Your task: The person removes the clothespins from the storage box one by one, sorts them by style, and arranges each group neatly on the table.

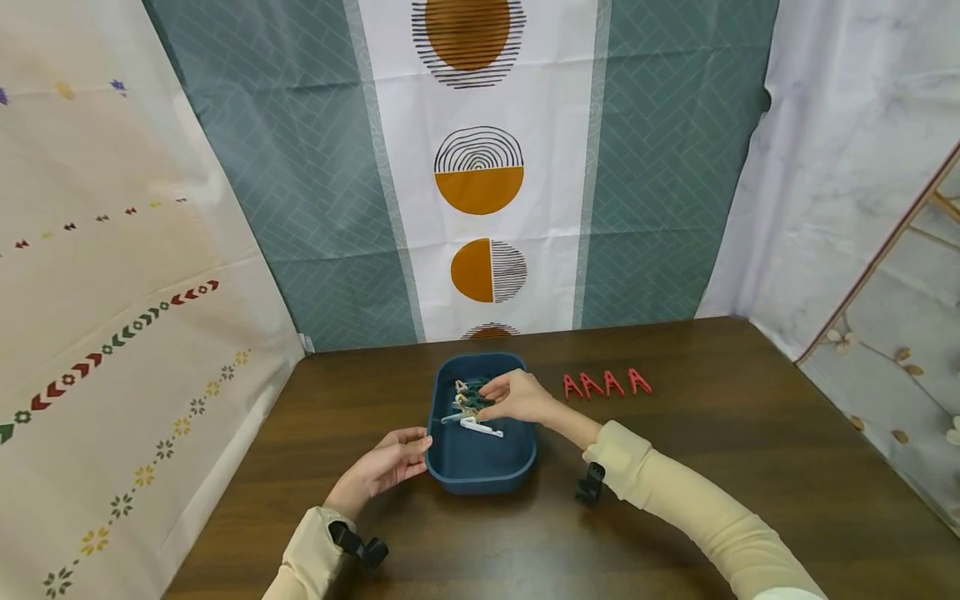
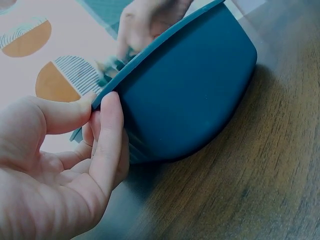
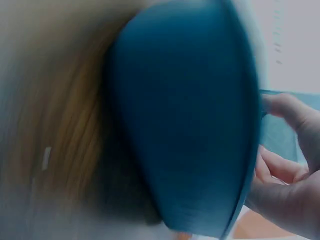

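A dark blue plastic bin [image 1: 480,462] stands on the table with a small heap of clothespins in it. Green ones [image 1: 472,395] lie toward the back, a white clothespin [image 1: 480,427] in front of them. My left hand [image 1: 386,462] grips the bin's left rim; in the left wrist view the thumb lies on the rim and the fingers [image 2: 111,115] beneath it. My right hand [image 1: 521,398] reaches over the bin's right side, its thumb and fingers parted around the heap. In the right wrist view the bin's wall hides part of that hand [image 3: 295,160].
Several red clothespins [image 1: 591,385] stand in a row on the brown wooden table [image 1: 712,433], right of the bin. Patterned cloth [image 1: 652,167] hangs behind the table, with more cloth along the left and right sides.
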